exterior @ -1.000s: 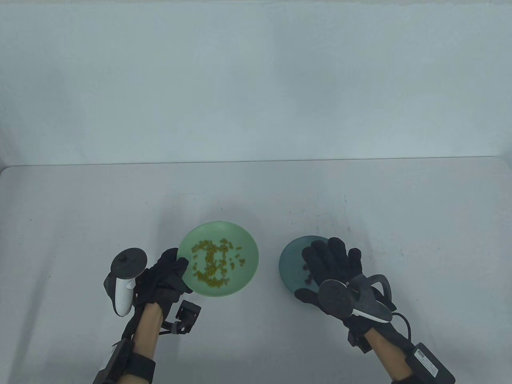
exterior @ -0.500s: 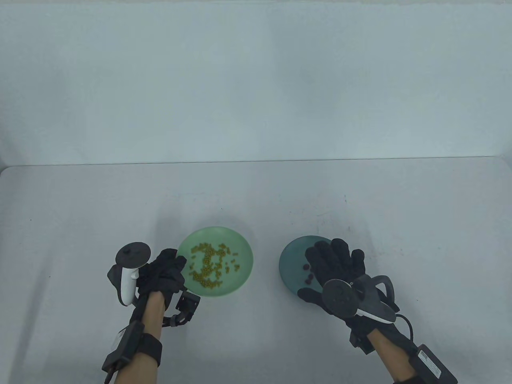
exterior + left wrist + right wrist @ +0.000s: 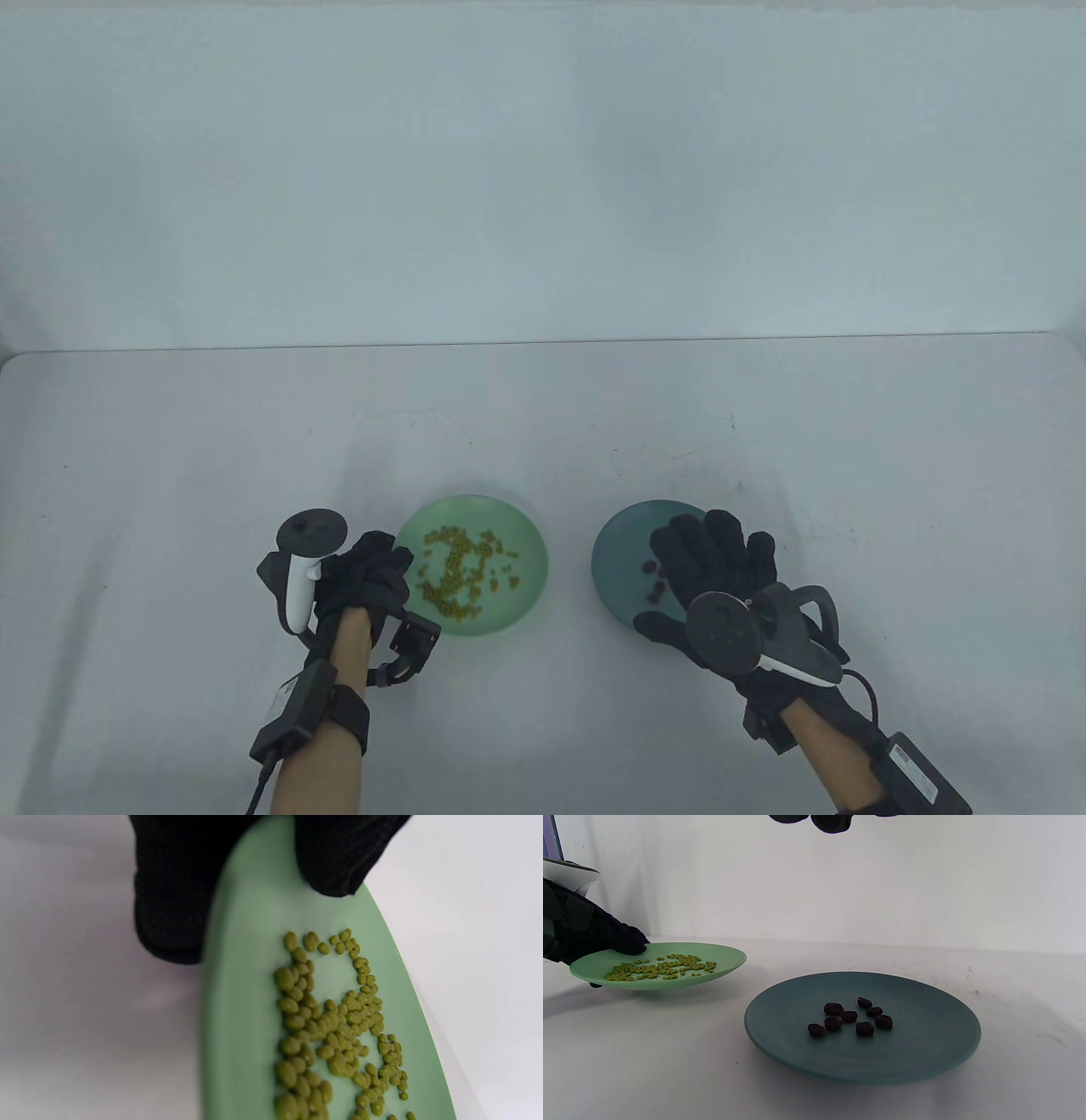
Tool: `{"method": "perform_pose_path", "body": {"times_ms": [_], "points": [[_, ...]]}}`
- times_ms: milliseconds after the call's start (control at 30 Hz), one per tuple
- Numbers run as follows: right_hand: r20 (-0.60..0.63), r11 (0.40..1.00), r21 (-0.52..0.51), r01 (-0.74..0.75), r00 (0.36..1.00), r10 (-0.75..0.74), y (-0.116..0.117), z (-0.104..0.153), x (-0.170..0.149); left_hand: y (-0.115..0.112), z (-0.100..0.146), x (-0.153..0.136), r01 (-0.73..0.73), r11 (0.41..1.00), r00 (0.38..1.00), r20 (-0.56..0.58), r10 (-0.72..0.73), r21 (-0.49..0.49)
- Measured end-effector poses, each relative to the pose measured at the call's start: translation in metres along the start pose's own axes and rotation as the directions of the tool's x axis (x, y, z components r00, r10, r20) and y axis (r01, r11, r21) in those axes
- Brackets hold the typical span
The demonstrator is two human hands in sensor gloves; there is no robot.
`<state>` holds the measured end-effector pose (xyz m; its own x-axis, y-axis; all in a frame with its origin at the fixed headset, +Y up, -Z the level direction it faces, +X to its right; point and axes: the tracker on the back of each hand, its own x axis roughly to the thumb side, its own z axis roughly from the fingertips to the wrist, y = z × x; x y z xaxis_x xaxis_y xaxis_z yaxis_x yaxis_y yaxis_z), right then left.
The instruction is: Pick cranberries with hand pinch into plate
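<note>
Over on the left, the left hand [image 3: 365, 577] is gripping the rim of the green plate [image 3: 517, 552], lifted off the surface [image 3: 170, 467], its yellow-green beans [image 3: 462, 573] untouched; moving right, the right hand [image 3: 721, 577] is hovering flat, fingers [image 3: 713, 535] spread wide and holding nothing, above the blue plate [image 3: 925, 1043] where eight cranberries [image 3: 850, 1017] are lying, none moved yet

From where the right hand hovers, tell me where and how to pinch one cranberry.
Take the lone front-left cranberry on the blue plate, from straight above with right hand thumb and forefinger. It lies apart from the cluster, and the shallow rim blocks little.
</note>
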<state>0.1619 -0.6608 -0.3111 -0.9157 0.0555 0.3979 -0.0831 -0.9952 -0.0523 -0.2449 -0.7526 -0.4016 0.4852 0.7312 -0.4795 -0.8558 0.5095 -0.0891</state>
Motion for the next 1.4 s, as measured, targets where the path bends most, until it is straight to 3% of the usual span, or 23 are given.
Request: {"method": "perform_pose_path", "body": {"times_ms": [600, 1033, 1200, 1400], "points": [[0.004, 1.000, 0.009, -0.006, 1.000, 0.006, 0.001, 0.000, 0.000, -0.014, -0.007, 0.008, 0.131, 0.991, 0.991, -0.001, -0.131, 0.021], [0.003, 1.000, 0.016, -0.014, 1.000, 0.014, 0.001, 0.001, 0.001, -0.020, -0.008, 0.028, 0.545, 0.830, 0.838, -0.026, -0.546, 0.120], [0.001, 1.000, 0.019, -0.017, 1.000, 0.017, 0.002, 0.001, 0.002, -0.023, -0.009, 0.030, 0.600, 0.786, 0.797, -0.031, -0.603, 0.152], [0.000, 1.000, 0.021, -0.017, 1.000, 0.017, 0.002, 0.001, 0.002, -0.020, -0.008, 0.029, 0.612, 0.774, 0.787, -0.026, -0.616, 0.165]]}}
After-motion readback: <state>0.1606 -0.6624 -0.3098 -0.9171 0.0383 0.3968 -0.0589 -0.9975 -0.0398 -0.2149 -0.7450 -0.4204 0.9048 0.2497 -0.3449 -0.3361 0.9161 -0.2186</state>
